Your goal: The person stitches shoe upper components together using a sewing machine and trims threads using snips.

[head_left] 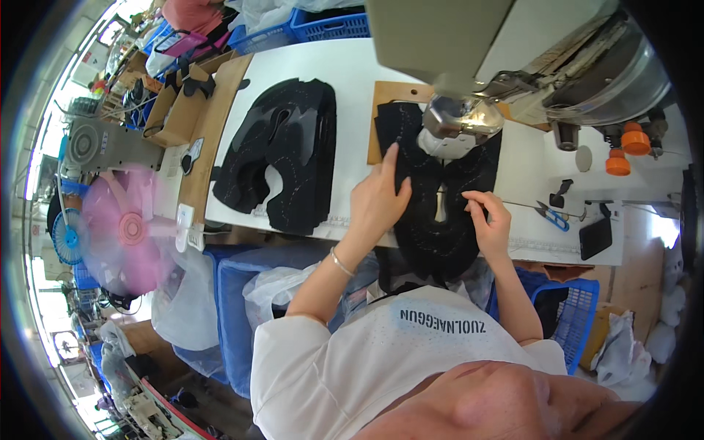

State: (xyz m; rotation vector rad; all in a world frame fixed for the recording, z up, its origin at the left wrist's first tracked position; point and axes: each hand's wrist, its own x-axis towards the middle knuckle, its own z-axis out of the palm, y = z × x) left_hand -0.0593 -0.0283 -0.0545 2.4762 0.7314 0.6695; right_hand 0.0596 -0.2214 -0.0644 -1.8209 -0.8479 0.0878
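A black U-shaped padded fabric piece (438, 253) with light stitch marks lies under the head of a sewing machine (449, 145). Its near end hangs over the table edge toward my lap. My left hand (378, 196) rests on the piece's left side, fingers spread and the index finger pointing toward the machine's foot. On the right side, my right hand (490, 218) has thumb and forefinger drawn together at the fabric near the central slot. The needle area is hidden by the machine head. Left of my hands sits a stack of similar black pieces (312, 165).
Blue-handled scissors (554, 218) and a dark phone-like object (595, 238) lie on the white table (352, 73) to the right. A pink fan (130, 229) spins at left near a cardboard box (174, 117). Blue crates (330, 27) stand behind the table. Another person (192, 16) is at far left.
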